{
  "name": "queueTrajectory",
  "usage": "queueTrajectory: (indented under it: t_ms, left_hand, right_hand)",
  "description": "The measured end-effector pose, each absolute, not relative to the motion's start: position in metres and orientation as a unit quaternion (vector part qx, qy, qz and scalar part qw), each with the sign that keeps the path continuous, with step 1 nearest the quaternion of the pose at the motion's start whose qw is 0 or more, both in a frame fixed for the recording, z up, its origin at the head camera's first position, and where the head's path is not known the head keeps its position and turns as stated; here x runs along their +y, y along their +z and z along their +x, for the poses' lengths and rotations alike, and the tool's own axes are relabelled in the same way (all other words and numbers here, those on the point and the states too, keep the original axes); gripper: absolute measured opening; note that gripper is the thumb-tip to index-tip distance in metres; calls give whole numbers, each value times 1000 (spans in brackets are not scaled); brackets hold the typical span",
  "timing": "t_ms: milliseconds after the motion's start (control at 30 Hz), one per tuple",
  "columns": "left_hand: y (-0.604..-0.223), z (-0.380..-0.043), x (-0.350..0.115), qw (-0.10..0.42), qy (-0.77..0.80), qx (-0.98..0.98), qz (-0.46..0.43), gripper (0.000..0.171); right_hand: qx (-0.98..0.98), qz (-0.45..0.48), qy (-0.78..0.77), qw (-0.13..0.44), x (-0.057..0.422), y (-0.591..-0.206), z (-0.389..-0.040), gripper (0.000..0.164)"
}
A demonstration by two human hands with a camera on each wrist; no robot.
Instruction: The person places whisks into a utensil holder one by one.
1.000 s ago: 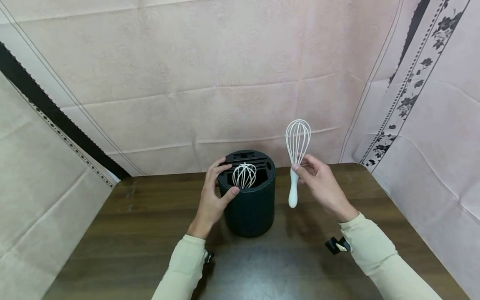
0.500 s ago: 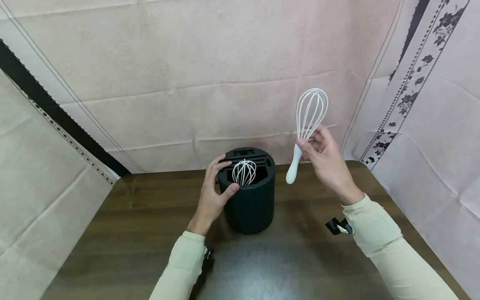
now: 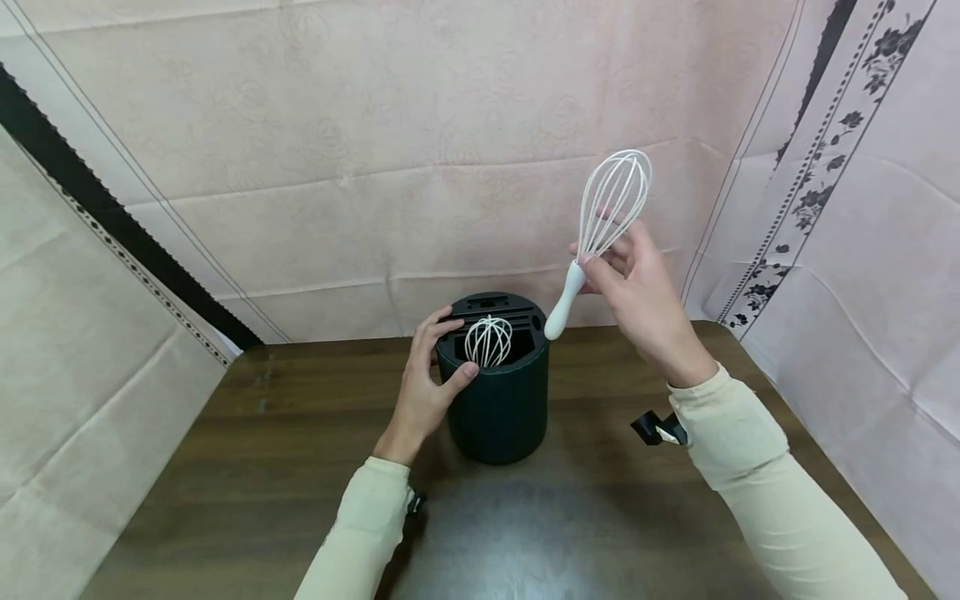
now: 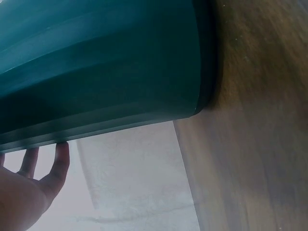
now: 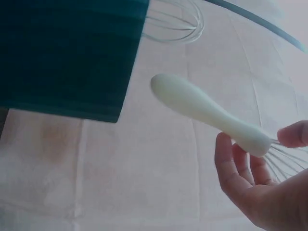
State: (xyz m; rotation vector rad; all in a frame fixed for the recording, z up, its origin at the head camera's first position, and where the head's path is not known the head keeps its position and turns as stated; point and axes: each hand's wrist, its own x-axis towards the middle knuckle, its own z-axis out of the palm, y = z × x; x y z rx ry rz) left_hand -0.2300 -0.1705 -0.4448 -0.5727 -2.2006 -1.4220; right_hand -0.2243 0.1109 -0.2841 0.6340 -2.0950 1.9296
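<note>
My right hand [image 3: 647, 304] pinches a white whisk [image 3: 566, 298] where its handle meets the wires. The whisk is held in the air, wires up and leaning right, its handle end beside the upper right of a dark green round utensil holder [image 3: 501, 421]. In the right wrist view the handle [image 5: 192, 100] points toward the holder [image 5: 62, 57], with a gap between them. A second, smaller-looking whisk [image 3: 487, 343] stands in the holder's front compartment, only its wire head showing. My left hand [image 3: 420, 396] grips the holder's left side near the rim, thumb in front, fingers over the edge.
The holder stands on a brown wooden table [image 3: 300, 467], near its back edge. A pale cloth [image 3: 337, 208] hangs behind, with more cloth at both sides. Slots run across the back part of the holder's black top [image 3: 491, 304].
My right hand has lifted the whisk, first up and slightly right, then left toward the holder. The whisk leans more to the right now. The left hand and holder stay in place.
</note>
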Motion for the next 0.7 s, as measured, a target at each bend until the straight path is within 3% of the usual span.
queueTrajectory:
  t_ms: [467,700]
  left_hand:
    - [-443,-229,-170,224,-518,-801,-201,67]
    - [-443,-229,-171,224,-514,-802,-206,66]
  right_hand:
    - [-698,214,681,49,94,-288,-236,62]
    - [-711,222,666,52,92,-298,-240,66]
